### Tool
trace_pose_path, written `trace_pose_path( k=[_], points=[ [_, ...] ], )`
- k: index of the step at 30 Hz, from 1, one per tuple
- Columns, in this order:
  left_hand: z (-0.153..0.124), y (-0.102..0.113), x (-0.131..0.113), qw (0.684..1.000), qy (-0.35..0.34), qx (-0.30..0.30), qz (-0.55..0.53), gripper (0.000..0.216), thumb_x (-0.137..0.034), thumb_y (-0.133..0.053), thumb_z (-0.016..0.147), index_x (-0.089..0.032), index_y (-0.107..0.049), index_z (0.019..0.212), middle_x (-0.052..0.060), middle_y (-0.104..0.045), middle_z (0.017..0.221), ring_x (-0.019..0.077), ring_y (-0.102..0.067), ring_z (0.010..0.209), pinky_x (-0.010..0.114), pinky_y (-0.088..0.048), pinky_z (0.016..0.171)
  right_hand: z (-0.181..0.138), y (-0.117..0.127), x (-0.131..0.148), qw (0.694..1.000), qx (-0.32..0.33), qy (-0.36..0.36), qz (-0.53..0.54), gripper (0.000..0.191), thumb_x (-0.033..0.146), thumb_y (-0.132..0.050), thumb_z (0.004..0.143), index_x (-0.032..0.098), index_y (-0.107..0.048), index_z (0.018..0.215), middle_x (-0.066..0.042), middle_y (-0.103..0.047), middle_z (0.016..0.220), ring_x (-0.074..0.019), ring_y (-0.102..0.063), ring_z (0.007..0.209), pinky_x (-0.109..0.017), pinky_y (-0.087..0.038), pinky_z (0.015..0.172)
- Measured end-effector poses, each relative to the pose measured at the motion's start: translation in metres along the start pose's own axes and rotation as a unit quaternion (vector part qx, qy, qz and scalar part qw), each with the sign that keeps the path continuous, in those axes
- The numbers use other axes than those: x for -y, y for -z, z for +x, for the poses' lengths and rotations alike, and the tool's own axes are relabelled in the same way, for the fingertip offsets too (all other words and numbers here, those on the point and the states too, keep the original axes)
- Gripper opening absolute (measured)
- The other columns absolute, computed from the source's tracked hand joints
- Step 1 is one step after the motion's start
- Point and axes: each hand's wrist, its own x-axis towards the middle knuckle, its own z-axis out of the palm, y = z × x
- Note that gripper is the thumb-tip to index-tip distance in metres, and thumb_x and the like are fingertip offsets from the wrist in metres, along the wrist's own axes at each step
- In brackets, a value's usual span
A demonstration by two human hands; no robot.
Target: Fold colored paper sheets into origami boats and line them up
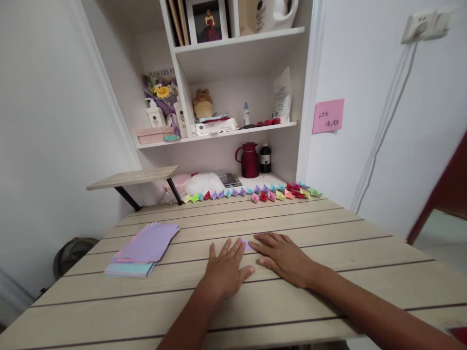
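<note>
A small piece of purple paper (247,245) lies on the wooden table (302,311), mostly covered by my fingers. Over its left side my left hand (225,270) rests flat, fingers stretched out and pointing away from me. From the right, my right hand (282,256) lies palm down with its fingertips at the paper's edge. How the paper is folded beneath them cannot be made out. Off to the left sits a stack of coloured paper sheets (149,243), purple on top with pink and light blue below.
Several folded paper boats (272,196) line the table's far edge. A raised wooden stand (134,176) on black legs is at the back left. Behind the boats are a red jug (250,160), a dark bottle (265,158) and a white shelf unit (241,48). A pink note (328,116) hangs on the wall.
</note>
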Motion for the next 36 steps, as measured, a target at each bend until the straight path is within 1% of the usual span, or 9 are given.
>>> trace_pose_path(
  k=[6,10,16,19,23,27,30,33,36],
  points=[
    [0.0,-0.001,-0.002,1.0,0.013,0.008,-0.005,0.067,-0.056,-0.027,0.091,-0.023,-0.02,0.149,0.002,-0.014,0.157,0.0282,-0.007,0.145,0.064,-0.005,0.111,-0.004,-0.002,0.009,0.998,-0.03,-0.001,-0.059,0.043,0.042,-0.043,0.095,0.03,-0.049,0.136,-0.01,-0.054,0.136,-0.0313,-0.048,0.121,-0.051,-0.038,0.096],
    [-0.002,-0.005,-0.007,1.0,0.025,-0.003,-0.002,0.068,-0.055,-0.026,0.091,-0.02,-0.021,0.149,0.003,-0.014,0.157,0.0275,-0.008,0.145,0.063,-0.006,0.112,0.003,0.004,0.012,0.998,-0.014,0.001,-0.069,0.036,0.037,-0.045,0.093,0.029,-0.056,0.127,-0.01,-0.06,0.126,-0.03,-0.054,0.112,-0.048,-0.041,0.09],
    [-0.008,-0.02,-0.012,0.996,0.066,-0.054,0.006,0.071,-0.056,-0.024,0.092,-0.014,-0.025,0.148,0.008,-0.018,0.156,0.0264,-0.012,0.145,0.061,-0.007,0.113,0.012,0.012,0.017,0.997,0.017,-0.009,-0.08,0.028,0.031,-0.05,0.089,0.026,-0.064,0.114,-0.01,-0.064,0.116,-0.0303,-0.057,0.105,-0.046,-0.043,0.087],
    [-0.01,-0.027,-0.011,0.993,0.07,-0.096,0.001,0.064,-0.051,-0.026,0.093,-0.017,-0.033,0.146,0.007,-0.025,0.154,0.0263,-0.018,0.144,0.059,-0.008,0.114,0.02,0.016,0.014,0.998,0.039,-0.023,-0.049,0.024,0.031,-0.054,0.087,0.028,-0.067,0.105,-0.008,-0.065,0.11,-0.0296,-0.058,0.102,-0.042,-0.044,0.084],
    [-0.011,-0.035,-0.01,0.981,0.083,-0.174,-0.008,0.05,-0.036,-0.03,0.095,-0.019,-0.042,0.14,0.007,-0.04,0.149,0.0246,-0.03,0.14,0.055,-0.011,0.115,0.042,0.018,0.002,0.998,0.051,-0.035,-0.015,0.013,0.029,-0.063,0.079,0.027,-0.069,0.09,-0.005,-0.067,0.099,-0.0263,-0.061,0.094,-0.034,-0.045,0.072],
    [-0.01,-0.037,-0.008,0.977,0.089,-0.192,-0.029,0.048,-0.035,-0.04,0.091,-0.02,-0.046,0.136,0.009,-0.048,0.143,0.0266,-0.036,0.136,0.053,-0.016,0.113,0.063,0.012,-0.01,0.998,0.051,-0.039,0.018,0.016,0.026,-0.073,0.066,0.025,-0.067,0.081,-0.002,-0.065,0.096,-0.0234,-0.06,0.091,-0.029,-0.044,0.068],
    [-0.008,-0.032,-0.004,0.974,0.084,-0.204,-0.053,0.045,-0.035,-0.047,0.088,-0.022,-0.048,0.132,0.008,-0.053,0.138,0.0265,-0.042,0.13,0.05,-0.024,0.109,0.067,0.006,-0.015,0.998,0.048,-0.026,0.044,0.021,0.026,-0.075,0.065,0.024,-0.066,0.084,-0.002,-0.064,0.096,-0.0216,-0.06,0.092,-0.028,-0.045,0.072],
    [0.0,-0.026,0.002,0.971,0.083,-0.212,-0.074,0.041,-0.034,-0.052,0.085,-0.024,-0.052,0.125,0.007,-0.059,0.13,0.0274,-0.047,0.121,0.047,-0.034,0.1,0.063,0.002,-0.015,0.997,0.039,-0.01,0.063,0.024,0.027,-0.072,0.07,0.024,-0.066,0.094,-0.003,-0.064,0.1,-0.0214,-0.059,0.095,-0.03,-0.045,0.078],
    [0.011,-0.024,0.007,0.964,0.085,-0.231,-0.1,0.037,-0.029,-0.059,0.081,-0.023,-0.057,0.117,0.007,-0.062,0.122,0.0281,-0.051,0.113,0.044,-0.038,0.094,0.058,0.0,-0.011,0.998,0.024,-0.002,0.064,0.025,0.03,-0.067,0.077,0.023,-0.065,0.101,-0.006,-0.064,0.104,-0.024,-0.056,0.099,-0.034,-0.044,0.083]
  ],
)
